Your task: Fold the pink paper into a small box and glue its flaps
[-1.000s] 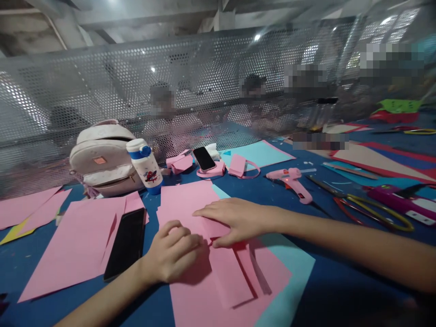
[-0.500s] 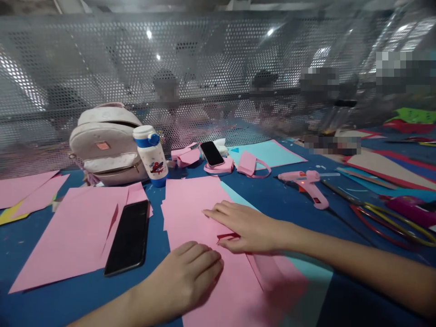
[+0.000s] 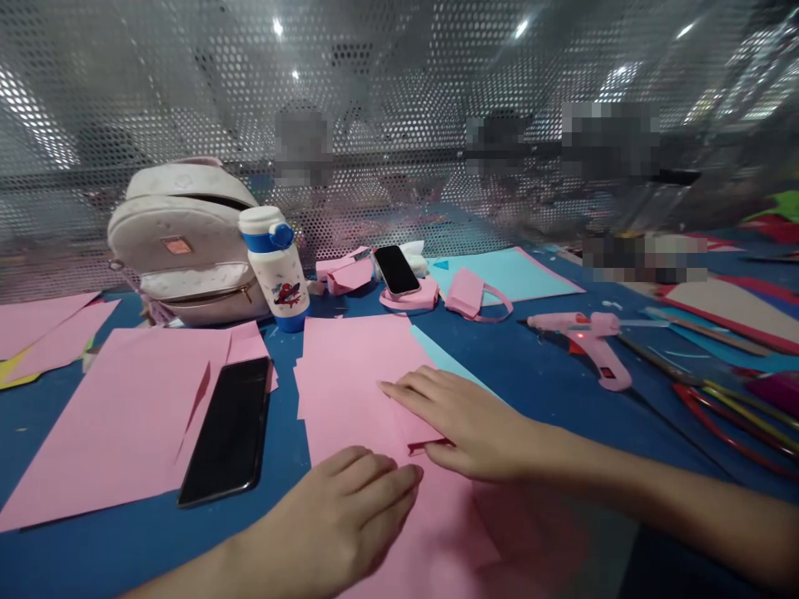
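Note:
A stack of pink paper sheets (image 3: 349, 353) lies in front of me, with light blue paper (image 3: 446, 358) showing under its right edge. My right hand (image 3: 459, 420) lies over a small folded pink paper piece (image 3: 415, 428), fingers on top and thumb at its near side, where a dark red gap shows. Just left of it, my left hand (image 3: 353, 507) rests on the stack with its fingers curled together. Its thumb and whatever may be inside its fingers are hidden.
A black phone (image 3: 228, 428) lies left of the stack on more pink paper (image 3: 125, 408). Behind stand a backpack (image 3: 187, 241), a bottle (image 3: 278, 270), small pink paper bags (image 3: 465, 291) and another phone (image 3: 397, 270). A glue gun (image 3: 590, 333) and scissors (image 3: 717, 416) lie right.
The view has shifted slightly. My right hand and the folded paper piece have turned a little, so more of its pink top shows. My left hand stays beside it, fingers still curled.

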Demonstrator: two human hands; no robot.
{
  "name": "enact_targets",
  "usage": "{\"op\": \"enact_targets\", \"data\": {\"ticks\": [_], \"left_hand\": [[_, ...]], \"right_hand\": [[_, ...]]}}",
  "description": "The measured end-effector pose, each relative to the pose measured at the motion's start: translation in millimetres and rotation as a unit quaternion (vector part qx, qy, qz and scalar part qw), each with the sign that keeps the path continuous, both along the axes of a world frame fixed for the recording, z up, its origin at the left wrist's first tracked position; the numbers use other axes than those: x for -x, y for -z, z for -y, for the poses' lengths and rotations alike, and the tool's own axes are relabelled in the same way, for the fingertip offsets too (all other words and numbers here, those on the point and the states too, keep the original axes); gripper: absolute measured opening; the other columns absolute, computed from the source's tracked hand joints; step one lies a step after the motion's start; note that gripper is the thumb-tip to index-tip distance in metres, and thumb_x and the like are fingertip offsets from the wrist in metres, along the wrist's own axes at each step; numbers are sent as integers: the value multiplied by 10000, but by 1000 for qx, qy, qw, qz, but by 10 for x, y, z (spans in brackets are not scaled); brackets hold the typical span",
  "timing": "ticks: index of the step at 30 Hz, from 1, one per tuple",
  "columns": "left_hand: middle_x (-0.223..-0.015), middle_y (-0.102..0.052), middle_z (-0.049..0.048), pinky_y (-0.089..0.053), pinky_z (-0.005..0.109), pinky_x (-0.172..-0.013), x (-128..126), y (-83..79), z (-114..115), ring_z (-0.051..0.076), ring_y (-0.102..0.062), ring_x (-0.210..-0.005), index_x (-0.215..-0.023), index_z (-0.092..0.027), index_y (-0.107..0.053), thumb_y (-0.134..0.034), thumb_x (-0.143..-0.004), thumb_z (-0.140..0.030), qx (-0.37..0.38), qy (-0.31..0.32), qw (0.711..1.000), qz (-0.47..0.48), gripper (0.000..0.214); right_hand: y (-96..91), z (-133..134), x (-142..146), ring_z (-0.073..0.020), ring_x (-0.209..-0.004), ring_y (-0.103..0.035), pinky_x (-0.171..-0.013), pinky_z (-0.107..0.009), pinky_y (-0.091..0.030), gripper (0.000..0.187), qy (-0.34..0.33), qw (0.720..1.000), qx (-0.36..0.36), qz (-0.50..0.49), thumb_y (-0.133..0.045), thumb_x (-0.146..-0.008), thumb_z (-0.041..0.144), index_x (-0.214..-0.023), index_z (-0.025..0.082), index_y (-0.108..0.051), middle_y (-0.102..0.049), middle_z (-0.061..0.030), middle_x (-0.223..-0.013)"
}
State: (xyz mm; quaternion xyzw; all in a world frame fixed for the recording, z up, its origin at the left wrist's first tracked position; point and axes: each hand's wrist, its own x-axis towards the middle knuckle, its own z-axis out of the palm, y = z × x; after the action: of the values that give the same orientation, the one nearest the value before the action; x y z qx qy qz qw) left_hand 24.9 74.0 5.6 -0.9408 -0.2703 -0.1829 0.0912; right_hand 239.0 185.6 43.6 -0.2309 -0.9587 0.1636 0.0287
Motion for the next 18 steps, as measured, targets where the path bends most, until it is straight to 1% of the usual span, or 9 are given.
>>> {"op": "enact_targets", "data": {"ticks": [3, 5, 10, 15, 18], "left_hand": [[-1485, -543, 97, -525, 367, -928, 13, 24, 13, 224, -619, -1081, -1366, -68, -559, -525, -994, -146, -15, -2, 999, -34, 382], [-1508, -516, 105, -516, 369, -932, 13, 28, 25, 229, -607, -1113, -1399, -74, -529, -505, -1012, -187, -14, -7, 999, -51, 404], [-1466, -559, 117, -494, 366, -939, -8, 30, 49, 240, -602, -1129, -1432, -79, -495, -483, -1032, -265, -13, -26, 997, -69, 442], [-1439, -583, 125, -483, 364, -937, -29, 39, 63, 242, -607, -1108, -1425, -72, -501, -499, -1023, -256, -33, -33, 997, -68, 442], [-1418, -598, 135, -483, 365, -930, -35, 45, 75, 243, -611, -1094, -1418, -66, -509, -508, -1015, -237, -42, -37, 996, -65, 438]], "right_hand": [[-2, 13, 6, -314, -1186, -512, -1012, -486, -432, 750, 3, 1000, 1, 5, -689, -825, 247, -1511, 126, -411, -572, -175, -1333], [3, 19, 4, -313, -1189, -509, -1015, -488, -429, 744, 3, 1000, -1, 2, -689, -831, 259, -1509, 126, -413, -567, -174, -1337], [15, 21, 4, -307, -1191, -511, -1018, -485, -427, 707, 4, 1000, -5, -4, -679, -846, 267, -1495, 130, -433, -575, -168, -1325], [-3, 59, 16, -315, -1212, -509, -1029, -485, -429, 746, 17, 1000, -9, 7, -726, -848, 324, -1502, 129, -424, -562, -176, -1359], [-20, 90, 17, -316, -1222, -511, -1031, -487, -435, 764, 23, 1000, -10, 8, -742, -844, 326, -1507, 132, -416, -560, -173, -1371]]}}
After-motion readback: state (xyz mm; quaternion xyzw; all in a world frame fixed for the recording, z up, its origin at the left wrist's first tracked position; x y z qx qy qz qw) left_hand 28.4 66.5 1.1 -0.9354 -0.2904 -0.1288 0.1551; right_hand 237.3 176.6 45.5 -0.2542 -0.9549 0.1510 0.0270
